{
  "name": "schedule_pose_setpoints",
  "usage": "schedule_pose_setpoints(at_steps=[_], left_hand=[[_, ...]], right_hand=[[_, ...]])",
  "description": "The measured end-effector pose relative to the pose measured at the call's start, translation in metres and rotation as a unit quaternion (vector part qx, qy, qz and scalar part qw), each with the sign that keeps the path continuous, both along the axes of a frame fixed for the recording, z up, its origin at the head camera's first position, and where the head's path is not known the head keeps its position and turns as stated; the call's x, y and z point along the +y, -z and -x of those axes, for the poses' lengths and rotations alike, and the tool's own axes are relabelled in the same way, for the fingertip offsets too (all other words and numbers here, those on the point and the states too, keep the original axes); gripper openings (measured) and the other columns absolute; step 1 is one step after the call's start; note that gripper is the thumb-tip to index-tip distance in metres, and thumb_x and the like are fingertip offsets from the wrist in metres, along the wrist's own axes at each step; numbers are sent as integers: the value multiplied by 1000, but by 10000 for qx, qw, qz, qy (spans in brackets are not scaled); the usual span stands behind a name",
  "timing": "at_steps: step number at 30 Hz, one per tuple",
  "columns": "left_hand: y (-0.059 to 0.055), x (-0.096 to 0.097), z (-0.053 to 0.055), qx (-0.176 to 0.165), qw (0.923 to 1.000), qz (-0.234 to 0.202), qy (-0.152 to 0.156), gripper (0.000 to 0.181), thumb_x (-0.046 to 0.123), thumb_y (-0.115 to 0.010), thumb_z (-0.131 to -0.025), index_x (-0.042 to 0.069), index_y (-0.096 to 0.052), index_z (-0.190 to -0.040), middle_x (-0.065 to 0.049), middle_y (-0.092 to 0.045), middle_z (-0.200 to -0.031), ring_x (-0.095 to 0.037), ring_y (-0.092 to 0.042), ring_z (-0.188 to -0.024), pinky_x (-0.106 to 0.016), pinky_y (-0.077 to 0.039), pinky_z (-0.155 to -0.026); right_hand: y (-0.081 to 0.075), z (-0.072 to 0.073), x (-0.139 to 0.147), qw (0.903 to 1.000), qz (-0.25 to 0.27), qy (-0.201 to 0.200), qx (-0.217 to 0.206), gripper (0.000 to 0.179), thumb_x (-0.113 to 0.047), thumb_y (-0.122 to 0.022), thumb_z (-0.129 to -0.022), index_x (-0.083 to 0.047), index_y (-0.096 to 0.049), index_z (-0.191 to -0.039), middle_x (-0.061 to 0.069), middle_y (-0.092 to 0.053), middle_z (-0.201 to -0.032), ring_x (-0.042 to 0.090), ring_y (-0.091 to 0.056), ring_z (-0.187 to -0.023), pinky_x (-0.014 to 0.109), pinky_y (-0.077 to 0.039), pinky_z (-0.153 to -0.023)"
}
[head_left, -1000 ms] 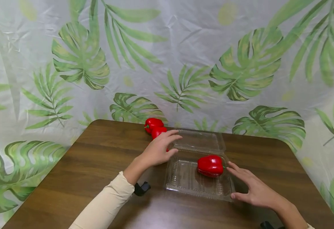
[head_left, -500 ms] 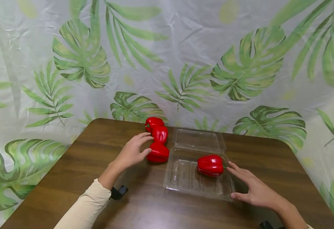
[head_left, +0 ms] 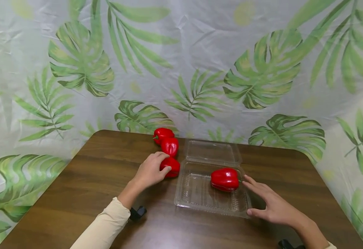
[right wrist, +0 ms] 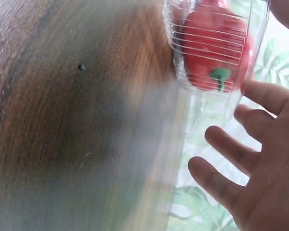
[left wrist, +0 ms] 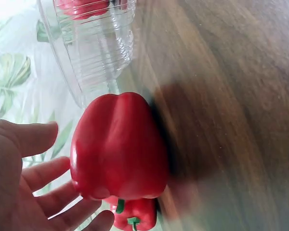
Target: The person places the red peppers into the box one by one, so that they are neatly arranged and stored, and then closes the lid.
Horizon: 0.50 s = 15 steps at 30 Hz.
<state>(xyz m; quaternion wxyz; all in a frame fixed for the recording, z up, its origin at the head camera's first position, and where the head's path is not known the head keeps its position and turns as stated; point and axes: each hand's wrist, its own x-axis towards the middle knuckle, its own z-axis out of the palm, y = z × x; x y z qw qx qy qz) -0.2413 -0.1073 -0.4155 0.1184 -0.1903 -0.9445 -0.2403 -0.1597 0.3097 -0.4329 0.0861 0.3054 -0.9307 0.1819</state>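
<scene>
A red bell pepper (head_left: 171,167) lies on the table left of a clear plastic clamshell box (head_left: 197,204). My left hand (head_left: 150,170) is over its left side, fingers spread. In the left wrist view the thumb stands apart from that pepper (left wrist: 118,144), while the other fingertips come right up to its side. Another red bell pepper (head_left: 225,180) lies on its side in the box's right half, green stem to the right. At the box's right edge rests my right hand (head_left: 273,202), its fingers spread, with fingertips at the rim in the right wrist view.
Two more red bell peppers, a middle one (head_left: 170,146) and a far one (head_left: 163,135), lie in a row toward the table's back edge. The box's lid (head_left: 214,152) is folded back flat behind it. A leaf-print curtain (head_left: 197,69) hangs behind the brown wooden table (head_left: 91,173).
My left hand has drawn back left from over the box's edge, then moved in to the nearest loose pepper. The right hand stays at the box's right edge.
</scene>
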Motion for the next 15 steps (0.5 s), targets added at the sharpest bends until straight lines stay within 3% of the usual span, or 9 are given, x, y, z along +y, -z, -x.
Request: schedule_pose_setpoints(at_steps=[15], left_hand=[[5,1,5,353,9992,123,-110,9,18,-77,-83,11,-73,-84,-6,-69,-112,-27,-62,-106,-42,-55,-92]], right_hand=[[2,-1,1,10000,23,17,69,82,-38,-81,-78,-15,-45,-149,5,-39,-160,14,-45,-129,51,-52,-88]])
